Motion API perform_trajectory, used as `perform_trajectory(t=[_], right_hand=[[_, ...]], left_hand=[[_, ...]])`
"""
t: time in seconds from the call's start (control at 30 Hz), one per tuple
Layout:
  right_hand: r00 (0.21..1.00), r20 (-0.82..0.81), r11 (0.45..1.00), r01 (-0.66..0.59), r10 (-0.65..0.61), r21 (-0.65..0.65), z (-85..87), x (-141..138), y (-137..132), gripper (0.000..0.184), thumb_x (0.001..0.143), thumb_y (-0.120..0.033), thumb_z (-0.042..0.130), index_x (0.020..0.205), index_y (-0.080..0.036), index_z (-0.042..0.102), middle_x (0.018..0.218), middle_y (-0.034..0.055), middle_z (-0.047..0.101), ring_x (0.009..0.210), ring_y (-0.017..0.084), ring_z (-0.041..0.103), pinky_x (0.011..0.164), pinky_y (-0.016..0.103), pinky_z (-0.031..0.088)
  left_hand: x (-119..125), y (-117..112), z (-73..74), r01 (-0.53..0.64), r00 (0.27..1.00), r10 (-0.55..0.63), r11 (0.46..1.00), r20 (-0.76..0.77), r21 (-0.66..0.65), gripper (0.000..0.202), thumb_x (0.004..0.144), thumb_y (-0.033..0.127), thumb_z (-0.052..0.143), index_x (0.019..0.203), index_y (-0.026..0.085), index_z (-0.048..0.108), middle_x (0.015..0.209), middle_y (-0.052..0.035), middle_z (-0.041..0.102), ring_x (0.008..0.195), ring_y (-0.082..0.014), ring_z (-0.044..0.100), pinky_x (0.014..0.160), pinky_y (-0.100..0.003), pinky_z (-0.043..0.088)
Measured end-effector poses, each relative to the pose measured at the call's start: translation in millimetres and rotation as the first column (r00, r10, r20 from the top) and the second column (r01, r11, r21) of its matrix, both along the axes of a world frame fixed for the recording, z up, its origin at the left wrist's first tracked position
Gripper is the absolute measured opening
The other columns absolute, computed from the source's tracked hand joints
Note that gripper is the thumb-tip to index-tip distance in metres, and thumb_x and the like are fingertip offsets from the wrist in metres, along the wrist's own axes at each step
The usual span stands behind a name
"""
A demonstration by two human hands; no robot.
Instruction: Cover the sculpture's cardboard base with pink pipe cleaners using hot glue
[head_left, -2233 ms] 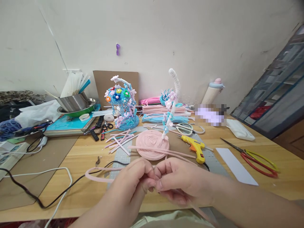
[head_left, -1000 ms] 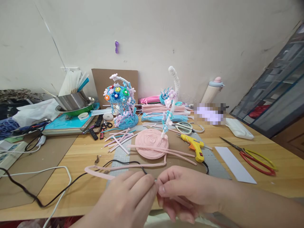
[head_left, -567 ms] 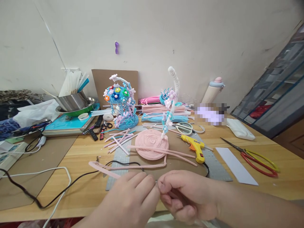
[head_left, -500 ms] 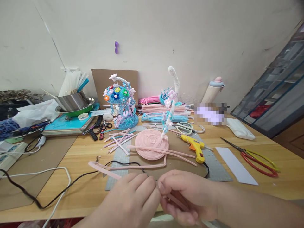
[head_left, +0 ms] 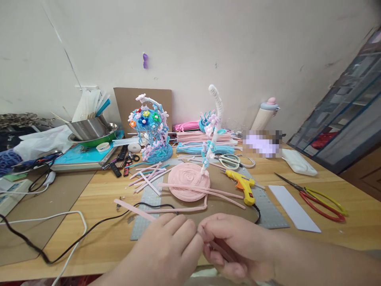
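My left hand [head_left: 171,248] is closed on a pink pipe cleaner [head_left: 133,209], whose free end sticks out to the left over the table. Beside it, my right hand [head_left: 235,246] is curled round a pink strand running through its palm. The fingertips of both hands meet, and they hide what is pinched between them. Beyond the hands lies a flat pink coiled disc [head_left: 189,182] with a white, curved stem [head_left: 218,107] rising from its back edge, dressed with blue and pink flowers. Two loose pink pipe cleaners lie across the disc's front.
A yellow glue gun [head_left: 245,184] lies right of the disc, its black cord running behind my hands. Farther right are a white strip [head_left: 294,208] and red-and-yellow-handled scissors [head_left: 321,204]. A blue flowered ornament [head_left: 151,127], cut pieces and pipe cleaner bundles [head_left: 205,147] stand behind.
The pink pipe cleaner's folded-back bend at the left is gone; a single straight end now sticks out from my left hand. Both hands stay together, and the view has shifted slightly.
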State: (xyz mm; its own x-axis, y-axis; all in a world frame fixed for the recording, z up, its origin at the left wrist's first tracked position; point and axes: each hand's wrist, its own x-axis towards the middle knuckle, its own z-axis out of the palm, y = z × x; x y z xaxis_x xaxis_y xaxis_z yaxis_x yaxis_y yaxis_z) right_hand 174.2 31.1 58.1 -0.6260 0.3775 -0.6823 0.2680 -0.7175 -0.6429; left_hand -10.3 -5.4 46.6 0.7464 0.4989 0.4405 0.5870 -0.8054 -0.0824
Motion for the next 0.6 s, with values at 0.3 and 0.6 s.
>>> perform_trajectory(t=[0.3,0.6], right_hand=[[0.978,0.203,-0.442,-0.203,-0.047,0.874,-15.6,12,-22,0.021,0.078,-0.007,0.048,0.062,-0.019,0.053,0.057,-0.0022,0.049,0.051,0.012,0.031,0.049,0.031,0.012],[1.0,-0.015,0.95,-0.015,0.02,0.31,-9.4,9,-15,0.021,0.082,-0.039,0.049,0.071,-0.022,0.052,0.057,-0.0063,0.048,0.041,0.008,0.039,0.038,0.02,0.026]], left_hand=[[7,1,4.8,-0.012,0.938,0.122,0.947,0.326,-0.32,0.02,0.07,0.006,0.045,0.067,0.022,0.034,0.059,0.0059,0.048,0.054,-0.0106,0.043,0.052,-0.025,0.029],[3,4,0.4,-0.01,0.931,0.073,0.985,0.358,-0.174,0.022,0.071,0.001,0.044,0.069,0.023,0.039,0.059,0.0053,0.049,0.055,-0.0113,0.043,0.054,-0.025,0.031]])
